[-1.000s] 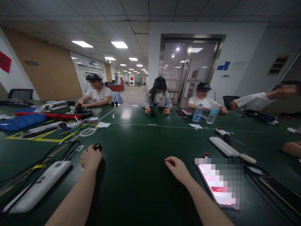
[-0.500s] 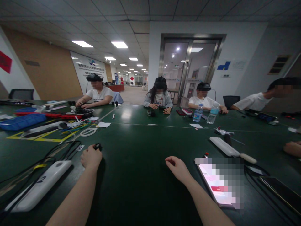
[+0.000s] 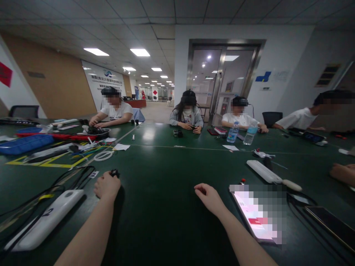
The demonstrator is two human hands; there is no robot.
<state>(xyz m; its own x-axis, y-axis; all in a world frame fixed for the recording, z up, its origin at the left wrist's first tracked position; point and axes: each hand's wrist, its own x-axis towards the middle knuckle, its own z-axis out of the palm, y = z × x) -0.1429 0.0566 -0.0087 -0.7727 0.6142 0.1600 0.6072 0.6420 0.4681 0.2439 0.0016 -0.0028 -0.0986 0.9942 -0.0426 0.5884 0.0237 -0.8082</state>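
My left hand (image 3: 107, 185) rests on the dark green table, its fingers closed round a small black object (image 3: 114, 173). Only the top of that object shows, so its kind is unclear. A white power bank-like case (image 3: 48, 218) marked 2 lies just left of my left forearm, beside black cables (image 3: 59, 181). Across from it, my right hand (image 3: 209, 197) lies on the table with its fingers loosely curled shut and nothing visible in them. Right of this hand is a phone (image 3: 249, 218) with a lit screen, partly blurred out.
Blue trays (image 3: 26, 144), coloured wires and a coiled white cable (image 3: 103, 156) occupy the left. Two water bottles (image 3: 250, 133), a white case (image 3: 262, 170) and a dark phone (image 3: 331, 225) are on the right. Several people sit round the table; another person's hand (image 3: 342, 173) is at the right edge.
Both my hands stay in place with nearly the same grip. Opposite, a person's hands have lowered a dark object slightly; the hand at the right edge has shifted a little left.
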